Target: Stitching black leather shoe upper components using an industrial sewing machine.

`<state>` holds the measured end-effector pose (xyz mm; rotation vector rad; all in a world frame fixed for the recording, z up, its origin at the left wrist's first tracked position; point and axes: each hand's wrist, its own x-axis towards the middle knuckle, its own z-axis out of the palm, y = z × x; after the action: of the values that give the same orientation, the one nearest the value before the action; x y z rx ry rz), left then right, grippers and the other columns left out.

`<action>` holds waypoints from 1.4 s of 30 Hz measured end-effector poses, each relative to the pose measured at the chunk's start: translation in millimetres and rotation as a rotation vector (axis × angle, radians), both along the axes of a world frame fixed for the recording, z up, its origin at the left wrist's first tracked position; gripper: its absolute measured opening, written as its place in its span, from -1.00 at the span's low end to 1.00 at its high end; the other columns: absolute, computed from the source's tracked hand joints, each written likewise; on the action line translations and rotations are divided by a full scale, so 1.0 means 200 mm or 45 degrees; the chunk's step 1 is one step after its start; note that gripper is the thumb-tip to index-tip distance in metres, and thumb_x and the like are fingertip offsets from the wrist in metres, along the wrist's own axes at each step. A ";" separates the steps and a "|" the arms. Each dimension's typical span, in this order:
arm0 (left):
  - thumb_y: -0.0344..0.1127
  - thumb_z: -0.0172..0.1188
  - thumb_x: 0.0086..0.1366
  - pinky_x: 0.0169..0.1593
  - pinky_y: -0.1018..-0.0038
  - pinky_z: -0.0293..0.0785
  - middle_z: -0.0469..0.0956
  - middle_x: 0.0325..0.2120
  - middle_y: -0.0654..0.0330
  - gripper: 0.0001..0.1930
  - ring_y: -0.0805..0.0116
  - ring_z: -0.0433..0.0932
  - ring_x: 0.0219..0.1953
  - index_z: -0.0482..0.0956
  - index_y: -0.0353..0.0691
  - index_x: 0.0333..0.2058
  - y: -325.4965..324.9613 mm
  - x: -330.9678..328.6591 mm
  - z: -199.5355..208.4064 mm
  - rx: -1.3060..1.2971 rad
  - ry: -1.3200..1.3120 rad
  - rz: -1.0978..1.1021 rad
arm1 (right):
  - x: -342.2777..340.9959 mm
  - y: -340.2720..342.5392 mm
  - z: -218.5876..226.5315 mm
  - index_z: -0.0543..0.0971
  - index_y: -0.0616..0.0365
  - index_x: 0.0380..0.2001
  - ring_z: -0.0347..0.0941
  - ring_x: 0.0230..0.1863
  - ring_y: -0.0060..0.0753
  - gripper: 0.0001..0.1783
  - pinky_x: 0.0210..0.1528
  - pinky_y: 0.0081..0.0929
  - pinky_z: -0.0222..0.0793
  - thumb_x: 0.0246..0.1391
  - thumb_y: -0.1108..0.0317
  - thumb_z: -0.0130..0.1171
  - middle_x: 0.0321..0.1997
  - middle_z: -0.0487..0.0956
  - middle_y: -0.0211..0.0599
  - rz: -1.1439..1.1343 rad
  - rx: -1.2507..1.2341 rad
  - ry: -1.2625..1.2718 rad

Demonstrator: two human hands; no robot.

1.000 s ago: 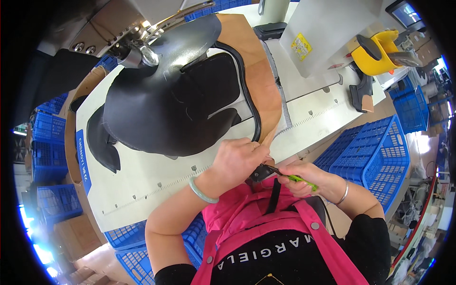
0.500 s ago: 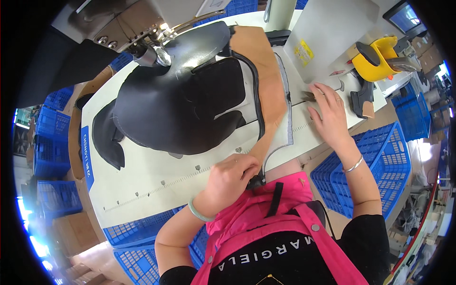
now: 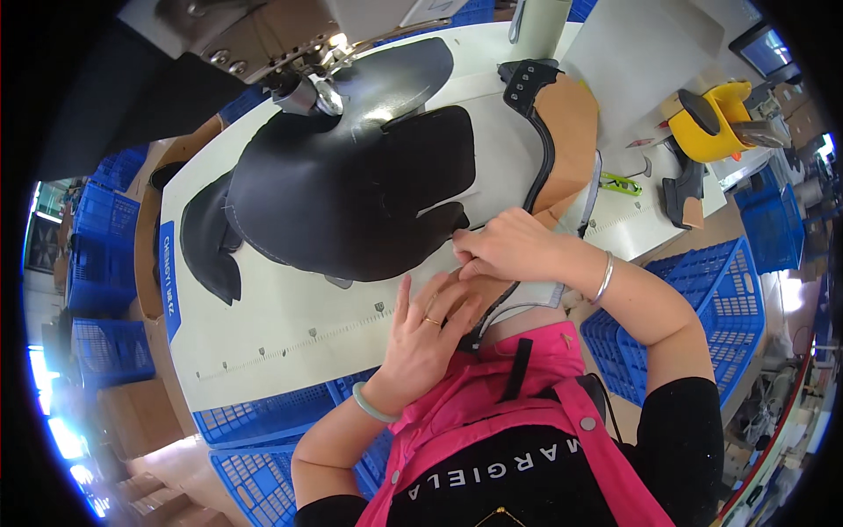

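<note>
A long tan leather piece with black edging and a black eyeleted end lies curved on the worktable. My left hand rests at its near end, fingers spread and lightly bent. Over the same end, my right hand is closed in a pinch; whatever lies between its fingertips is hidden. Left of both hands spreads a large black leather piece, partly under the sewing machine head. A small green tool lies beyond my right hand.
A yellow holder and a black boot-shaped part are on the right. Blue crates stand below the table on the right and near side. A pale panel rises at the back.
My right hand has come left from beside the green tool, which now shows. The tan piece's far end has swung right. My left fingers have gone from a grip to spread.
</note>
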<state>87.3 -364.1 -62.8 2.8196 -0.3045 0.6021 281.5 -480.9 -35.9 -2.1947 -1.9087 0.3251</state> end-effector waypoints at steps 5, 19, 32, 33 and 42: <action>-0.40 0.28 0.04 0.13 0.09 0.39 0.46 0.05 0.09 -0.54 0.12 0.46 0.08 0.55 -0.22 -0.01 0.01 -0.03 0.03 -0.102 0.067 -0.035 | 0.07 -0.05 0.02 0.56 0.02 -0.40 0.54 -0.41 -0.11 -0.71 -0.37 -0.23 0.40 0.03 0.03 0.22 -0.55 0.57 -0.23 -0.227 0.171 0.183; -0.34 0.01 0.44 -0.33 0.49 0.61 0.63 -0.33 0.11 -0.74 0.41 0.62 -0.34 0.54 -0.47 -0.13 0.05 0.09 0.39 -2.372 0.378 -0.120 | -0.13 -0.06 0.12 0.62 0.01 -0.07 0.40 0.18 -0.26 -0.55 0.35 -0.09 0.08 -0.15 0.26 0.28 0.09 0.57 -0.43 0.072 1.159 -0.470; -0.18 0.40 -0.15 0.24 -0.47 -0.15 0.23 0.23 0.35 -0.21 0.00 0.15 0.31 0.37 0.56 0.13 0.48 0.26 0.48 0.580 -0.396 0.242 | 0.23 0.24 0.36 0.70 0.04 -0.23 0.53 -0.03 -0.17 -0.63 0.15 -0.14 0.30 -0.24 0.37 0.23 -0.09 0.62 -0.28 0.162 1.430 -0.277; -0.21 0.24 0.06 0.15 -0.48 0.06 0.23 0.24 0.38 -0.31 0.06 0.17 0.30 0.32 0.64 0.17 0.50 0.31 0.40 0.551 -0.541 0.258 | 0.25 0.26 0.35 0.70 0.04 -0.23 0.53 -0.03 -0.17 -0.63 0.15 -0.14 0.30 -0.24 0.37 0.23 -0.09 0.62 -0.28 0.172 1.437 -0.279; -0.22 0.32 -0.01 0.13 -0.21 0.16 0.35 0.07 0.33 -0.45 0.13 0.36 0.17 0.51 0.51 0.00 0.51 0.37 0.31 0.257 -0.937 0.217 | 0.28 0.27 0.37 0.64 0.24 -0.26 0.55 -0.17 -0.20 -0.67 -0.09 -0.33 0.41 -0.15 0.32 0.30 -0.15 0.63 -0.20 0.198 1.344 -0.263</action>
<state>160.7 -261.3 -0.7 2.7016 -0.2571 1.7273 336.7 -426.5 37.6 -1.3882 -1.7149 -0.7515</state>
